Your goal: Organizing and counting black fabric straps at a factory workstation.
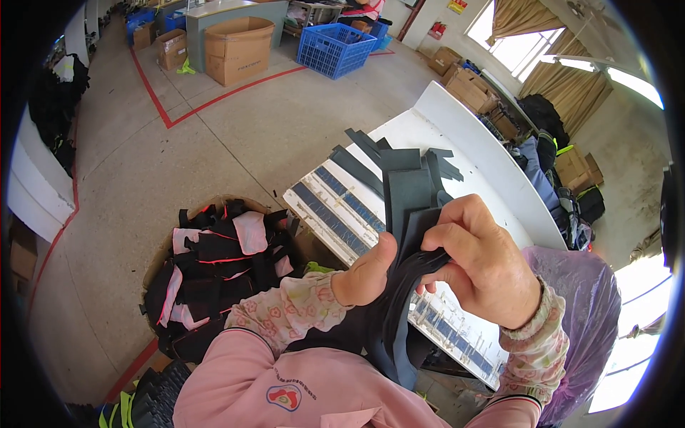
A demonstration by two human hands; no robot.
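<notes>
A bundle of flat black fabric strips (399,307) hangs over the near edge of the white table, its lower end draped before my body. My right hand (485,264) curls round the upper part of the bundle, thumb and forefinger pinched on it. On the other side my left hand (365,274) has its thumb raised against the strips; its fingers are hidden behind them, and it appears to grip the bundle. Just beyond both hands, more dark strips (410,182) lie loosely stacked on the tabletop.
The white table (492,178) has a raised curved edge and worn tape. Left of it stands a carton (153,260) full of black and pink pieces. A purple plastic bag (585,307) is at right. Further off are a blue crate (335,51) and a cardboard box (239,53).
</notes>
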